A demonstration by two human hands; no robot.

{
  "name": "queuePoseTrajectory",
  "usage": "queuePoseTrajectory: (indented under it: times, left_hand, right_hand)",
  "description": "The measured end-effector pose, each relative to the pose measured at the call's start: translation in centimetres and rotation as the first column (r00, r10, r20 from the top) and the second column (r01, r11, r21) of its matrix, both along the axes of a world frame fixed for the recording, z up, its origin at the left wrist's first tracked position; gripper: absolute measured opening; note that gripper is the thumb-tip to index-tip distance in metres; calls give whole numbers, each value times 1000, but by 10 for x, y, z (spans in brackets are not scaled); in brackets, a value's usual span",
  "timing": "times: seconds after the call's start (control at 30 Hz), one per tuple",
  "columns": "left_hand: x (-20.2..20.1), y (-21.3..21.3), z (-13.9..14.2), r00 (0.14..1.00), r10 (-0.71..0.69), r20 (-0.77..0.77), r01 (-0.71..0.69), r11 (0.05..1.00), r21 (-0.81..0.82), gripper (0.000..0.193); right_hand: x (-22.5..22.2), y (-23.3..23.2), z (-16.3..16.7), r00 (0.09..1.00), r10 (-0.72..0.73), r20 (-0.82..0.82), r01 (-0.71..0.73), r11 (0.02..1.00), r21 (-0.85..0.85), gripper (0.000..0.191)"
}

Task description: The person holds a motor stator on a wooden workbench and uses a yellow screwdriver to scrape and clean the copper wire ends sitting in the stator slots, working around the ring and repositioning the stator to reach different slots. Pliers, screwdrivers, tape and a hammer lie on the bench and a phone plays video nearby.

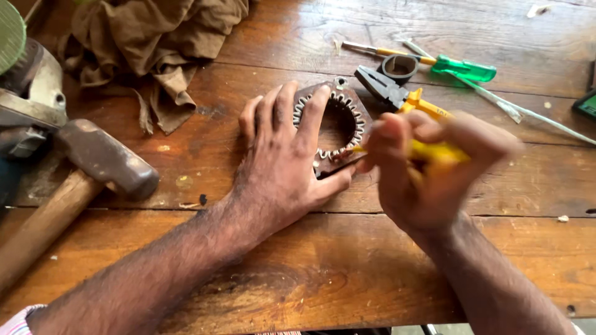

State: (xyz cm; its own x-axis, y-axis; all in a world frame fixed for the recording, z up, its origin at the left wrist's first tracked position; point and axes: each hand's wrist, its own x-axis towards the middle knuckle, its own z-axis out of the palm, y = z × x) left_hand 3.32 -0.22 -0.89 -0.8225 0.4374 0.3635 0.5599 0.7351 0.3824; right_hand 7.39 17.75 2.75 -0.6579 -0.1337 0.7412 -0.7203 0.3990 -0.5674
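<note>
Pressing down flat with the left hand (pixel 282 164), fingers spread over the near-left part of a dark brown motor stator (pixel 338 127) on the wooden workbench (pixel 323 260), thumb stretched along its near edge. Lying flat there, this stator, ring-shaped with copper-coloured windings around a round opening, straight ahead of both hands and a little toward the middle of the bench. Closed tight around a yellow-handled tool (pixel 428 151) in the right hand (pixel 428 167) (blurred, so exact kind of tool hard to tell). Pointing leftward from this hand, the thin dark tip, reaching the near-right rim of the stator just beside the left thumb; long axis of the tool almost level across the view, from right to left. Both hands close together, nearly touching at the stator, the left one resting on it, the right one only meeting it through the tool tip.

Beyond the stator: yellow-handled pliers (pixel 397 93), a green-handled screwdriver (pixel 462 67), a small black ring (pixel 400 67). At left: a hammer (pixel 93 164) with wooden handle and a crumpled brown cloth (pixel 155 43).
</note>
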Motion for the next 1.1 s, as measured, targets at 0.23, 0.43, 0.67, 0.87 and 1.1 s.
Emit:
queuePoseTrajectory:
  times: [0.23, 0.43, 0.67, 0.87, 1.1]
  left_hand:
    - [1, -2, 2, 1000, -7, -31, 7, 1000, 24, 109]
    - [5, -4, 6, 999, 3, -40, -1, 999, 47, 108]
    - [4, -3, 4, 999, -3, -34, 5, 999, 51, 109]
    - [3, -1, 4, 998, -9, -57, 11, 1000, 27, 108]
    - [3, 2, 2, 998, -16, -66, 18, 1000, 24, 107]
  right_hand:
    - [-14, 14, -16, 998, 43, -53, -43, 999, 5, 32]
    - [-12, 17, -17, 997, 46, -67, -36, 989, 143, 29]
    - [-12, 23, -17, 995, 68, -77, -73, 995, -65, 28]
    - [-14, 12, -10, 995, 24, -92, -28, 999, -40, 30]
    - [-17, 16, -4, 962, -37, -270, 30, 999, -32, 28]
